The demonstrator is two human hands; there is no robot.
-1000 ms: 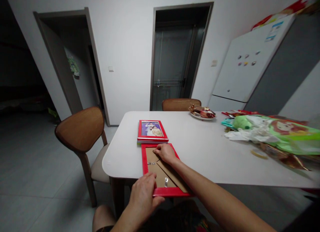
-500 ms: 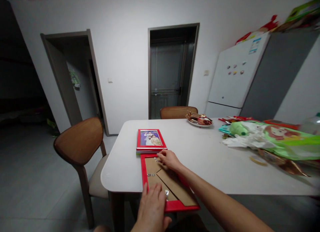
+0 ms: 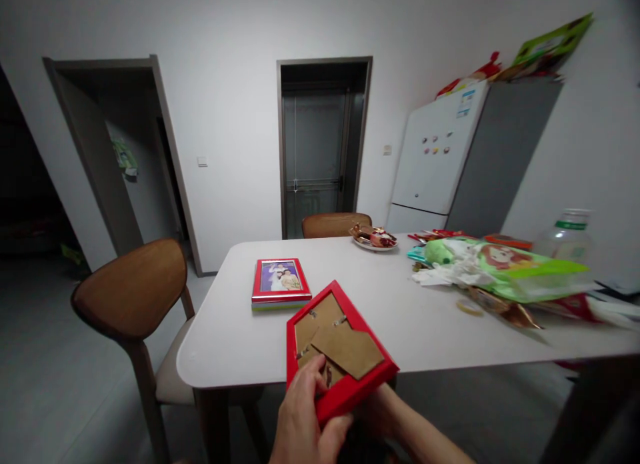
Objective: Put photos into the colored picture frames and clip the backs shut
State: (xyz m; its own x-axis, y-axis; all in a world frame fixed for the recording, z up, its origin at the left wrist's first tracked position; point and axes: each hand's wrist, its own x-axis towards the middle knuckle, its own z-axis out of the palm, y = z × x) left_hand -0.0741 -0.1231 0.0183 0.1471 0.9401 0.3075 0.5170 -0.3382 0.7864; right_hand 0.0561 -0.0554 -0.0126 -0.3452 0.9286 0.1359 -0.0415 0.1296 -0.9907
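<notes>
One red frame [image 3: 345,349] in left grip [image 3: 305,407], right grip [image 3: 379,405] unclear, framed photo [image 3: 281,277], plate [image 3: 373,249] beyond.

Right hand [image 3: 381,404] mostly lost behind held frame [image 3: 345,347]; grip can't be made out. Its front turned away from me, unseen. Left hand [image 3: 306,405] cut near wrist by view's bottom edge. Seat of far chair [image 3: 337,225] hidden by table [image 3: 230,331]. Magnets [image 3: 435,151] too small to tell.
</notes>
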